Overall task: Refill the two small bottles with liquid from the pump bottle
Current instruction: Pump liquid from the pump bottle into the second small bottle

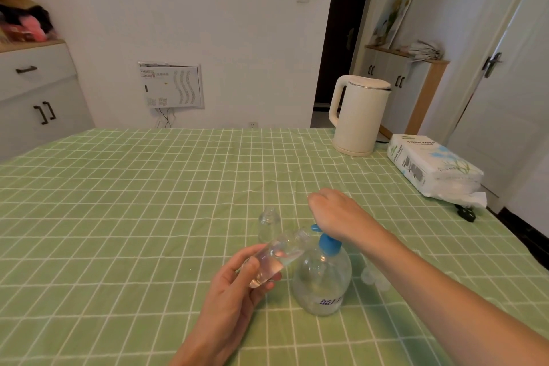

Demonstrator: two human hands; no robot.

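A clear pump bottle with a blue pump head stands on the green checked tablecloth. My right hand rests on top of the pump head, palm down, fingers bent over it. My left hand grips a small clear bottle, tilted with its open mouth toward the blue nozzle; some clear liquid lies inside. A second small clear bottle stands upright and uncapped just behind. Two small clear caps lie right of the pump bottle, under my right forearm.
A cream electric kettle stands at the table's far right. A pack of tissue paper lies near the right edge, with a black plug beside it. The tablecloth stretches left and forward.
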